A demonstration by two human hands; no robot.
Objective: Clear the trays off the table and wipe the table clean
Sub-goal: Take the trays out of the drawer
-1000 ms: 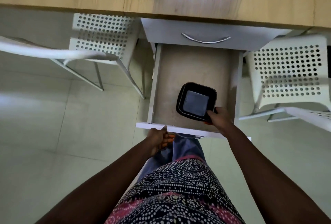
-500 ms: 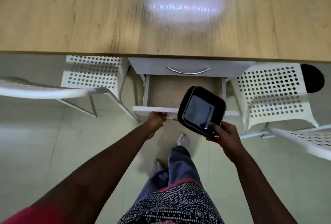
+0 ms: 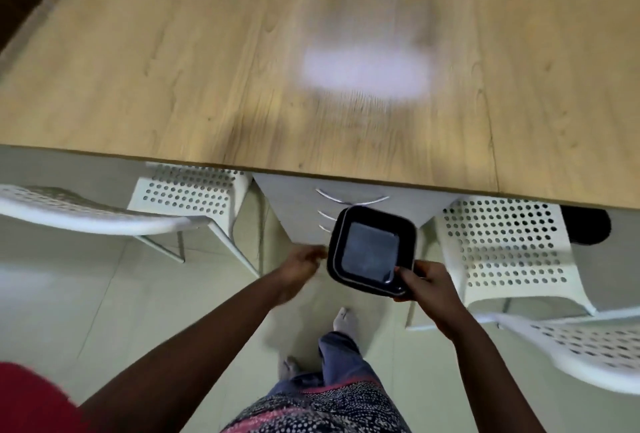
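Observation:
A stack of black square trays (image 3: 370, 252) hangs in the air in front of the grey drawer unit (image 3: 294, 204), below the table's near edge. My right hand (image 3: 426, 283) grips the stack at its near right corner, thumb on the rim. My left hand (image 3: 301, 264) is blurred, just left of the trays and close to the drawer fronts; how its fingers lie is unclear. The wooden table (image 3: 173, 68) fills the upper half of the view, with a bright light reflection in its middle. The drawers look closed.
White perforated chairs stand left (image 3: 187, 190) and right (image 3: 502, 252) of the drawer unit, and another (image 3: 588, 346) is near my right arm. A dark round object (image 3: 585, 224) sits under the table at the right. My feet stand on pale floor tiles.
My right hand lifted the trays out of the drawer and holds them up. The drawer went from open to closed. My view rose from the drawer to the tabletop.

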